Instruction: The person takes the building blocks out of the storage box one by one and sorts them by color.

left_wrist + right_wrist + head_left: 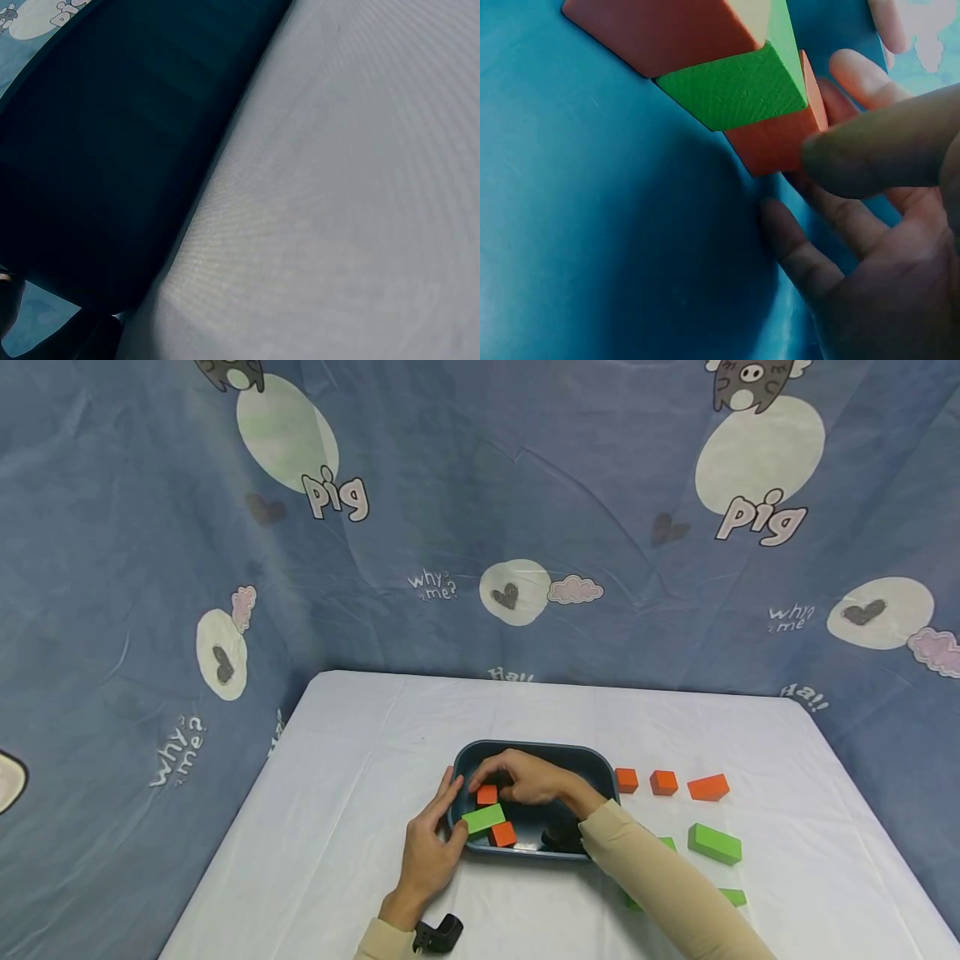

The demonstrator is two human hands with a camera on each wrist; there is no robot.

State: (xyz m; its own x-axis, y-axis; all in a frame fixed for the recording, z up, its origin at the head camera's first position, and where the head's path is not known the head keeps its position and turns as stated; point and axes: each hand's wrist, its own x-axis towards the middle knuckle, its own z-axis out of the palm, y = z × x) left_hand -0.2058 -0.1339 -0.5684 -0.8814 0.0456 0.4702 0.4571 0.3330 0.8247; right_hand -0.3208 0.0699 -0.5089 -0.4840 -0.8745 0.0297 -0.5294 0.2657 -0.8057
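Note:
A dark blue tray [540,857] stands on the white table. In its left part sit an orange block [487,794], a green block [483,818] and a second orange block [502,834], touching in a row. My right hand [531,777] reaches into the tray, thumb and fingers on either side of the far orange block; in the right wrist view the thumb [870,154] lies against that block's end. Fairly straight fingers of my left hand [430,853] rest along the tray's left edge, its thumb by the near left corner. The left wrist view mostly shows the tray's outer wall [127,150].
Right of the tray lie an orange cube [627,780], another orange cube [663,782] and an orange wedge-like block [708,787]. Nearer, a green block [715,844] lies among other green pieces, some partly hidden by my right sleeve [667,885]. A patterned blue cloth [420,510] hangs behind.

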